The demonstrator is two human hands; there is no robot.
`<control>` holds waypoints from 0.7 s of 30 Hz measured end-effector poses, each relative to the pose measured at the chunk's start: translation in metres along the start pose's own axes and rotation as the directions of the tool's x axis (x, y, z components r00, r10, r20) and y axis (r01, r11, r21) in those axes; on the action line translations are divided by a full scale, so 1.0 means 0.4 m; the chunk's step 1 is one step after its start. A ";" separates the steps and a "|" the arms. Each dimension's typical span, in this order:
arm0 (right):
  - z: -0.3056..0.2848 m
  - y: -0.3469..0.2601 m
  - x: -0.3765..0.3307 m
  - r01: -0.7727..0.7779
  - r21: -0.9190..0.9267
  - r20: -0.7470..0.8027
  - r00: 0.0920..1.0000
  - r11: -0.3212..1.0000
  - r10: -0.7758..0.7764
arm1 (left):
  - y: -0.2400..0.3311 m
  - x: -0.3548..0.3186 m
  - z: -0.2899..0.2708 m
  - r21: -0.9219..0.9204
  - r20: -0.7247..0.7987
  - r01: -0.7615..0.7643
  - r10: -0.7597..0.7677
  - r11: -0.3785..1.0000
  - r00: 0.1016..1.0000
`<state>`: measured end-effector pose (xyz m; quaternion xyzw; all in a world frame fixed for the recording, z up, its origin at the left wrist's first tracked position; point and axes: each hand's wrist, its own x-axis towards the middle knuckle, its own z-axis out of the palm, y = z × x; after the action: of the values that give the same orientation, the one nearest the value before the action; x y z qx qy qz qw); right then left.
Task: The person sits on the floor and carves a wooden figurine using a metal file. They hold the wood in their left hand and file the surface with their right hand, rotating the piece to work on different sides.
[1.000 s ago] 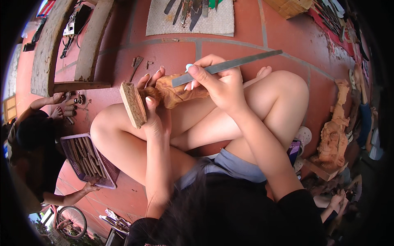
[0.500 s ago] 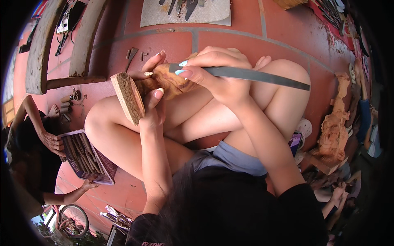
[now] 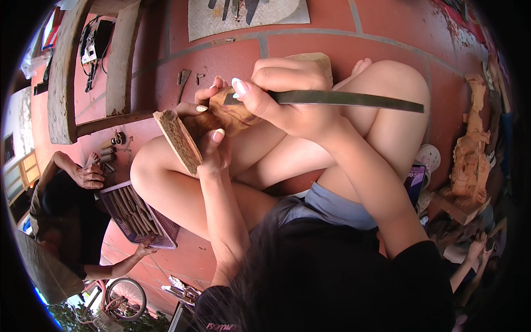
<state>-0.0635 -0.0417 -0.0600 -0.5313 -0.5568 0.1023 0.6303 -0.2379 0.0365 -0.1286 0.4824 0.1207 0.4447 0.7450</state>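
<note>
Carved brown wooden piece with swirling grain is held over the crossed bare legs, just off centre toward 11 o'clock. Head view: its rough, pale, flat end block sits toward 9–10 o'clock.

Left hand grips the piece beside that block, thumb on the near side, fingers around the far side. Right hand is closed on a long, flat, dark-grey metal file-like bar, thumb near its left end; that end lies over the wood, the other end points to 3 o'clock. Exact contact of bar and wood: can't tell.

Around: whitish textured mat with metal tools at 12 o'clock; worn wooden bench at 10. At 8, purple plastic basket with brown stick-like pieces; a co-worker's lower hand touches its rim, upper hand just beside it. Pinkish bicycle between 7 and 8. At 3, orange-brown carved wooden figure; nearer in, dark phone beside a white clog-type shoe. Red tile floor below everything.
</note>
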 end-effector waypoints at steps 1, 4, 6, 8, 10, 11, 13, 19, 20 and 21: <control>-0.005 -0.002 -0.002 -0.002 0.001 0.009 1.000 1.000 0.002 | 0.000 -0.001 -0.001 -0.003 0.000 0.001 -0.001 1.000 1.000; -0.006 0.011 -0.005 -0.063 0.135 -0.081 0.994 0.989 0.075 | -0.003 0.009 0.020 -0.072 -0.043 0.003 -0.006 0.997 0.999; 0.008 0.013 0.000 -0.080 0.061 -0.080 0.993 0.995 0.085 | 0.001 0.007 0.023 -0.080 -0.045 0.013 -0.017 0.997 0.999; 0.009 0.016 0.002 -0.094 -0.004 -0.082 0.992 0.996 0.093 | 0.002 0.006 0.021 -0.084 -0.042 0.013 -0.016 0.996 0.999; -0.007 0.024 -0.014 -0.119 0.052 -0.042 0.992 0.991 0.121 | -0.003 0.001 0.014 -0.085 -0.035 0.000 -0.003 0.996 0.999; -0.015 0.030 -0.019 -0.130 0.079 -0.020 0.991 0.988 0.132 | -0.006 0.001 0.013 -0.099 -0.035 0.011 -0.014 0.995 0.999; -0.019 0.038 -0.018 -0.160 0.120 -0.016 0.986 0.980 0.163 | -0.007 0.004 0.014 -0.128 -0.036 0.033 -0.037 0.991 0.999; -0.021 0.030 -0.029 -0.148 0.092 -0.001 0.989 0.985 0.149 | -0.017 -0.001 0.005 -0.122 0.013 0.022 -0.021 0.992 1.000; -0.037 0.035 -0.035 -0.171 0.095 0.035 0.985 0.981 0.169 | -0.017 -0.003 0.007 -0.128 0.014 0.021 -0.020 0.992 1.000; -0.045 0.035 -0.037 -0.194 0.098 0.072 0.980 0.976 0.187 | -0.015 -0.001 0.007 -0.133 0.011 0.025 -0.024 0.991 1.000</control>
<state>-0.0477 -0.0565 -0.0766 -0.5452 -0.5164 0.2078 0.6268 -0.2332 0.0335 -0.1322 0.4323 0.0929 0.4403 0.7814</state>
